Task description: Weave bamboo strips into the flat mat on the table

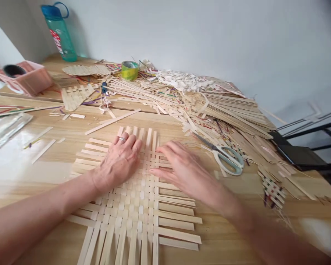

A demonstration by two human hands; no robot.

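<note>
A flat woven mat of pale bamboo strips (132, 198) lies on the wooden table in front of me, its loose strip ends sticking out on all sides. My left hand (120, 160), with a ring on one finger, presses flat on the mat's upper left part. My right hand (179, 169) rests beside it, its fingertips on the weave and its fingers slightly spread. Neither hand holds a strip. To the right of my right hand lie scissors with pale grey handles (227, 158), on the edge of a heap of loose strips (226, 110).
A green-and-yellow tape roll (130, 70) and a teal water bottle (60, 35) stand at the back. A pink box (23, 78) sits back left, a woven piece (75, 96) lies nearby, and clear plastic (5, 130) lies left. A black chair (300, 147) stands right.
</note>
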